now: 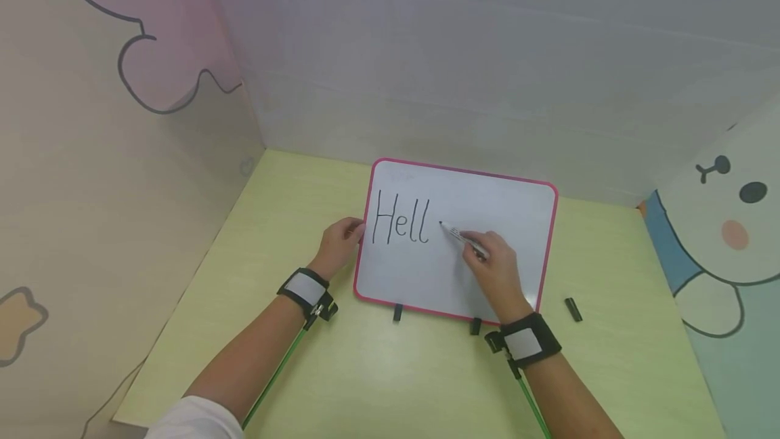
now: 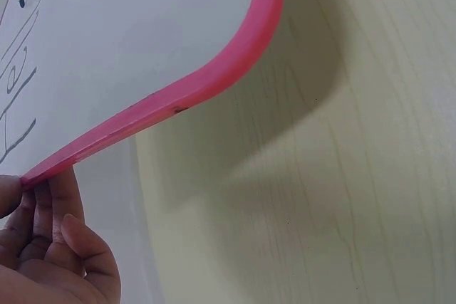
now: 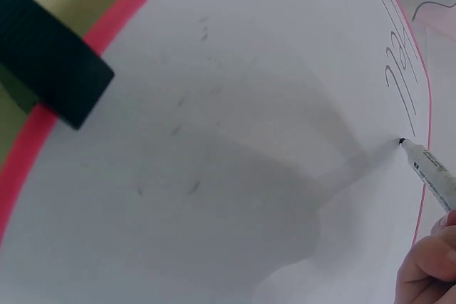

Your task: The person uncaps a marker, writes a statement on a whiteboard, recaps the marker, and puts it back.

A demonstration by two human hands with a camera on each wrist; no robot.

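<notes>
A whiteboard [image 1: 402, 276] with a pink frame bears the handwritten black letters "Hell" [image 1: 400, 221]. At its left edge my left hand [image 1: 336, 246] pinches the pink frame [image 2: 160, 105], thumb on the front and fingers behind, as the left wrist view shows. My right hand [image 1: 495, 269] holds a white marker [image 1: 466, 239], uncapped, its black tip right at the board just right of the last letter. In the right wrist view the marker [image 3: 431, 172] casts a shadow on the board, and only part of the right hand [image 3: 427, 268] shows.
Two black clips [image 1: 397, 313] sit on the board's lower edge. A black cap [image 1: 573, 309] lies on the pale yellow table [image 1: 390, 378] right of the board. Walls rise behind and beside the table, with a painted cartoon [image 1: 737, 222] at the right.
</notes>
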